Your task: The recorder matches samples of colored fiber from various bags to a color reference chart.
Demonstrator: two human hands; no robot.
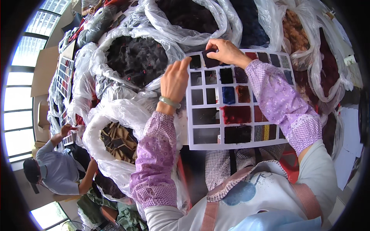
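Note:
A white board [215, 146] with a grid of windows lies in front of me. Some windows frame plush-like swatches, among them a red one [236, 114], a blue one [228, 95] and a rust-brown one [243, 94]. My right hand [227, 52] is closed, thumb and fingers pinching a dark swatch [212, 57] at the board's top row. By the upper left edge of the board is my left hand [173, 82], its fingertips beside a dark corner swatch [195, 61]. Blur and the hand's angle hide whether its fingers grip anything.
Clear plastic bags stand around: one of black fluffy scraps [137, 59], one of tan and dark pieces [118, 142], one of orange-brown fluff [295, 30]. At left a person in a light blue shirt [63, 169] works near another swatch board [64, 77]. Windows line the left wall.

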